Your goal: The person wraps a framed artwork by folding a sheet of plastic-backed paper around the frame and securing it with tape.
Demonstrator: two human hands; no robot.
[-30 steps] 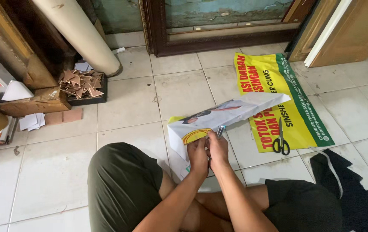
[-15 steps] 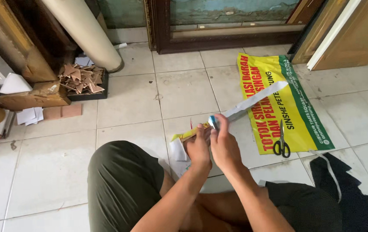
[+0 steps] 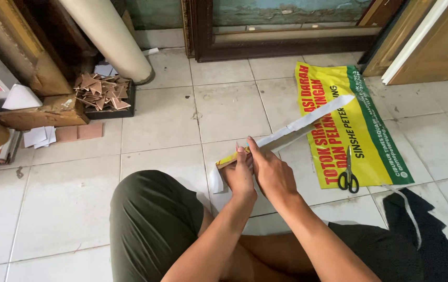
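Person seated on the tiled floor (image 3: 161,120), both hands raised together in front of the knees. One folded strip of banner sheet (image 3: 297,128), white face outward with a yellow edge at its near end, is held between them. Its long axis runs diagonally: near end at the hands, free end pointing up and away to the right, out over the flat banner. Left hand (image 3: 239,175) is curled shut around the strip's near end. Right hand (image 3: 272,175) lies just beside it, touching, fingers closed on the strip and index finger stretched along the fold. Beyond the right hand, one yellow-and-green banner (image 3: 362,130) lies flat on the tiles. One pair of black-handled scissors (image 3: 348,172) rests on its near part, blades pointing away from the person. Far to the left of the hands: one black tray of brown cardboard triangles (image 3: 101,93), and one pale tube (image 3: 111,36) leaning behind it. One dark cloth (image 3: 427,235) lies right of the forearm.
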